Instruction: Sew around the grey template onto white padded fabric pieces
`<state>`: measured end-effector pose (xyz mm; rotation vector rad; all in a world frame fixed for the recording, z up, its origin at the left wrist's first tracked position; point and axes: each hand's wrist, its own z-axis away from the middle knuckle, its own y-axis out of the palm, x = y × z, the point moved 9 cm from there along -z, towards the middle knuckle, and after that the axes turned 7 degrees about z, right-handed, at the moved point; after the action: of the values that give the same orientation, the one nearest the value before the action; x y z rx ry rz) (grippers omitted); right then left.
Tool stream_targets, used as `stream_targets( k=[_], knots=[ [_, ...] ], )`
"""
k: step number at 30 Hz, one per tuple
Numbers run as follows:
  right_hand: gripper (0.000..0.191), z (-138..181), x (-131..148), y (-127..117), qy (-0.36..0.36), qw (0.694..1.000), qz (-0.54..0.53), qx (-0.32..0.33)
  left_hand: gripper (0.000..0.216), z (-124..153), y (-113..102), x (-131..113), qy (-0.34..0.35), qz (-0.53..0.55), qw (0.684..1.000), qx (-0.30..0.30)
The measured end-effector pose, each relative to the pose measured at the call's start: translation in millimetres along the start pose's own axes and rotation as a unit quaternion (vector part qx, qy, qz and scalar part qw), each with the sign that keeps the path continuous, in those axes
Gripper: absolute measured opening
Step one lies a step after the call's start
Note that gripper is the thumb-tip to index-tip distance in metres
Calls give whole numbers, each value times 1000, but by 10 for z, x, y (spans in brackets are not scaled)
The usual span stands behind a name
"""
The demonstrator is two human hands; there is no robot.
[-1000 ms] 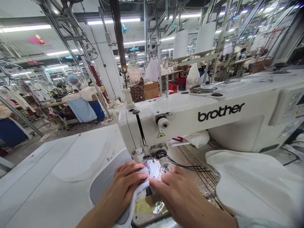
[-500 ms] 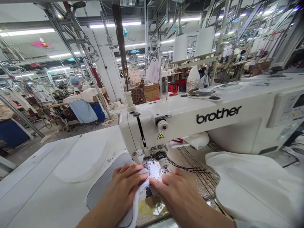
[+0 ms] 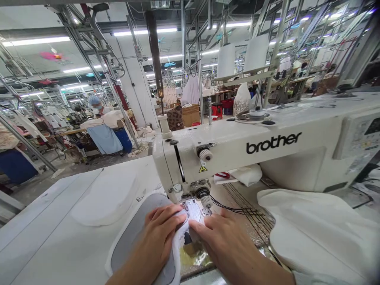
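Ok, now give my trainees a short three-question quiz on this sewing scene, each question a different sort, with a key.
1. Fill in: the black lettering on the sewing machine reads ____.
2. True or false: the left hand rests on the grey-and-white fabric piece.
3. Multiple choice: what lies to the right of the right hand? A) a blue bin; B) white cloth; C) a leopard-print bundle.

Key: 1. brother; 2. true; 3. B.

Bare left hand (image 3: 162, 235), bare right hand (image 3: 227, 235), right sleeve (image 3: 314, 278) — pale, greyish
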<state>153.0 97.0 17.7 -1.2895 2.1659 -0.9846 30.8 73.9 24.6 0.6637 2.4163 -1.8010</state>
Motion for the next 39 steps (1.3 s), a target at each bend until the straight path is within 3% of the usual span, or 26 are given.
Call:
stream_targets(
  k=[7,14,23,28,33,39],
  knots=[
    [25,-39,7,-62,-9,1000,-1,-5,37,-5,-1,-13,-21,-36,998,-43],
    [28,-7,14,32,-9,1000,-4,24,39,25,58,-16,-38,-69,995,-55],
    [30,-7,22,7,-14,999,-31,25,41,-52,-79,-41,38,-22,998,51],
    [31,26,27,74,-10,1000,-8,24,36,-7,-74,-17,30,-38,999,12],
    [21,7,26,-3,-11,999,-41,11,37,64,11,-61,17,-112,993,-39],
    [25,16,3,11,5,999,-36,31,38,156,128,-14,-2,-188,980,-70]
  ],
)
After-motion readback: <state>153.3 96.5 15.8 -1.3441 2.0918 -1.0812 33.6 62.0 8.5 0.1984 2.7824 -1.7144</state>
